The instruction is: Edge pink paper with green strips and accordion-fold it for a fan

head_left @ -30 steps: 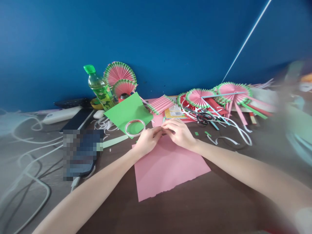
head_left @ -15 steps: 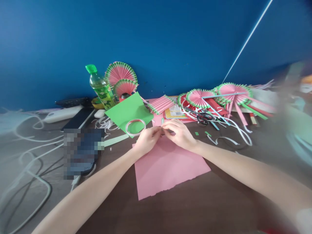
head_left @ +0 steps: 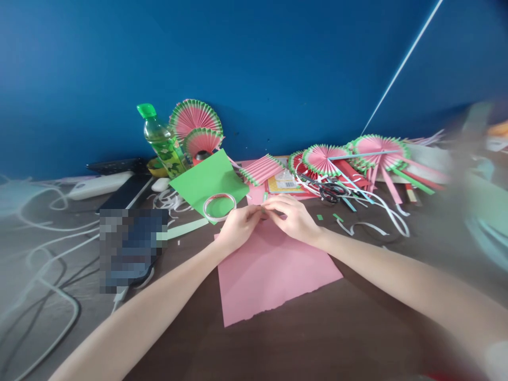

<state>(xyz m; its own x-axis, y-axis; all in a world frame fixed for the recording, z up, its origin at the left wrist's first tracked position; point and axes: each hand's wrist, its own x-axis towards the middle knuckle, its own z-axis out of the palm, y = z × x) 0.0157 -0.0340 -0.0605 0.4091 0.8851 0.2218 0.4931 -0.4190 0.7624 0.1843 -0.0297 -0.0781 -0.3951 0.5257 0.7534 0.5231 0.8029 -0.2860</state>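
- Pink paper [head_left: 273, 280]: lies on the brown table [head_left: 286, 349], in front of the person, below both hands, with a rough, torn-looking edge toward the person.
- Left hand [head_left: 238, 227]: reaches over the upper left part of the sheet, with thumb and fingers drawn together at the tips.
- Right hand [head_left: 291, 217]: comes in from the other side, with fingers bent and tips meeting the left ones over the far edge; cannot tell what, if anything, either hand is clamped on.
- Green bit [head_left: 265, 195]: shows just beyond the fingertips; too small to tell whether held or loose.
- Green paper [head_left: 206, 177]: lies beyond the left hand, partly under a roll of tape [head_left: 214, 218].
- Pale green strip [head_left: 186, 229]: stretches from near the tape toward a dark blurred-out object [head_left: 133, 248] on the left.
- Bottle [head_left: 162, 145]: tilts near two paper fans [head_left: 196, 119], close to the blue wall [head_left: 254, 63].
- Pleated pink piece [head_left: 262, 169]: rests beyond the hands, with more fans [head_left: 381, 151] farther right.
- Green scraps [head_left: 319, 217]: lie right of the right hand, near a curling white strip [head_left: 369, 228].
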